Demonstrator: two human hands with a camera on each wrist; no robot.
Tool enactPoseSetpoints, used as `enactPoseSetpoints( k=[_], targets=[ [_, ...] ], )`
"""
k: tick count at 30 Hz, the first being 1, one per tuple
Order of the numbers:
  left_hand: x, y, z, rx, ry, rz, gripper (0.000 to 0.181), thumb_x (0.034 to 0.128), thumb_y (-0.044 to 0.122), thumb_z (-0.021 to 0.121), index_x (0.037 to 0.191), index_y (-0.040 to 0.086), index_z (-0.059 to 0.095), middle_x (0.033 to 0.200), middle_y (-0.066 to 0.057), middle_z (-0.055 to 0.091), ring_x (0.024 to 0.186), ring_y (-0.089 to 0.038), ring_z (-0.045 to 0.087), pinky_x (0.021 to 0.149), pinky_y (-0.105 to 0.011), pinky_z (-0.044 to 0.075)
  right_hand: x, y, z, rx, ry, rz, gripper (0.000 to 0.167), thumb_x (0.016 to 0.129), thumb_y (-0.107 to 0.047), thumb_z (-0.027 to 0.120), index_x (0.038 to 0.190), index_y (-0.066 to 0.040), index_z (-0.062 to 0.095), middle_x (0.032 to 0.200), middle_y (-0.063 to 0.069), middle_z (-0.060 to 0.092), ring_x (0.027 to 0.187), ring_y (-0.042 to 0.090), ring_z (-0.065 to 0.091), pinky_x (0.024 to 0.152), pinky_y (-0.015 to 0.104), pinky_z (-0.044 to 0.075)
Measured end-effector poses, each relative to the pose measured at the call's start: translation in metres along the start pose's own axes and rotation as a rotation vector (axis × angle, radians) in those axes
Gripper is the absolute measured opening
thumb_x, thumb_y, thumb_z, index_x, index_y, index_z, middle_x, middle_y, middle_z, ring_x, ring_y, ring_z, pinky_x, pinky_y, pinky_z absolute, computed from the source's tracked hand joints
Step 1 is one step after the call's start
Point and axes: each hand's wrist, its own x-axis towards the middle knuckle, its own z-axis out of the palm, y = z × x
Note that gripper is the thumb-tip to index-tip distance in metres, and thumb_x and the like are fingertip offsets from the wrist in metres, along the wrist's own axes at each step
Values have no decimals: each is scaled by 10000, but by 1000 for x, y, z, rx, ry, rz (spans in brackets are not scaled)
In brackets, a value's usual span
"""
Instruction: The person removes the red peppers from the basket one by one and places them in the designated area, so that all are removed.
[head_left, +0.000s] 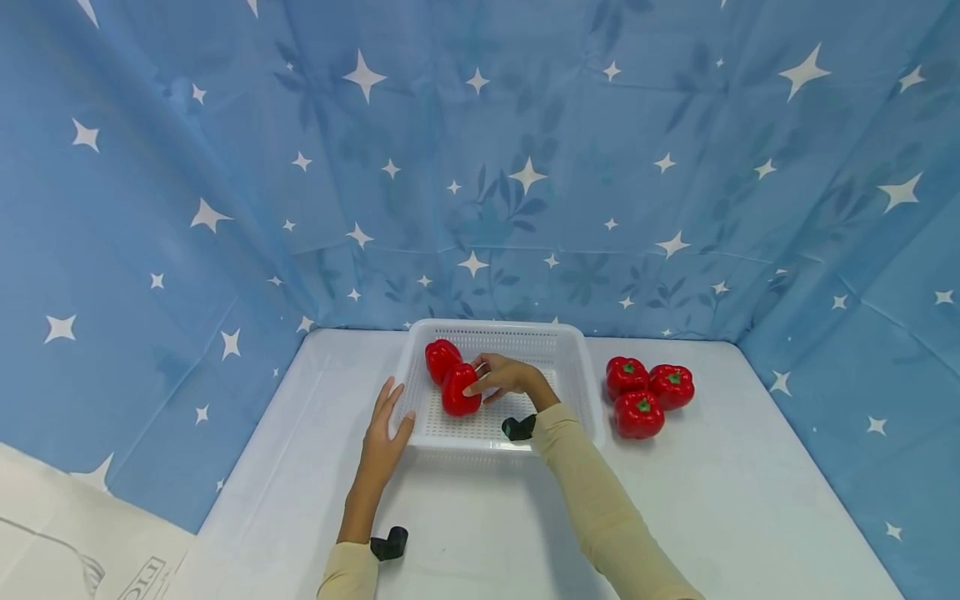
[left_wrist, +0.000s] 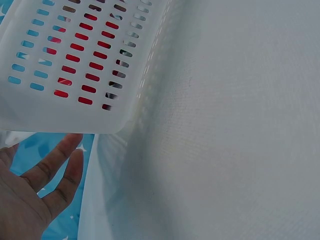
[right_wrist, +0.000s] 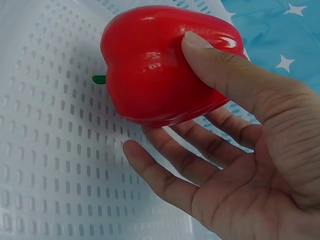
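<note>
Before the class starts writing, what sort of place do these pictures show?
Probably an enclosed booth, perhaps for recording hand work: blue star-patterned curtains surround a white table on three sides, and black wrist-worn devices are in view.

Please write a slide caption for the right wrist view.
Right hand holding a red pepper in a white basket.

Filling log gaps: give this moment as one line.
right hand: holds red bell pepper inside white perforated basket | left hand: at basket's left edge | inside: second bell pepper | right of basket: three bell peppers
</note>
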Motion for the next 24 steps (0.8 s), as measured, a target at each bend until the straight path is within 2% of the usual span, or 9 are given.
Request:
enactPoseSetpoints(
  k=[10,24],
  targets=[
    [1,0,0,-3,-4,-1,551,991,307,536,1507,201,378,1638,57,185,1518,-266,183,1161,-518,296,-5,0,-4,19,6,-5,570,812,-153,769,1270,-62,442,1262,159,536,1102,296,602,856,483,586],
    [0,1,-1,-10,-3,-7,550,987,294,543,1503,187,387,1636,51,195,1517,-266,186,1162,-514,293,-6,3,-7,26,67,0,639,770,-198,809,1272,-87,430,1284,158,530,1132,311,580,815,452,602]
  ],
)
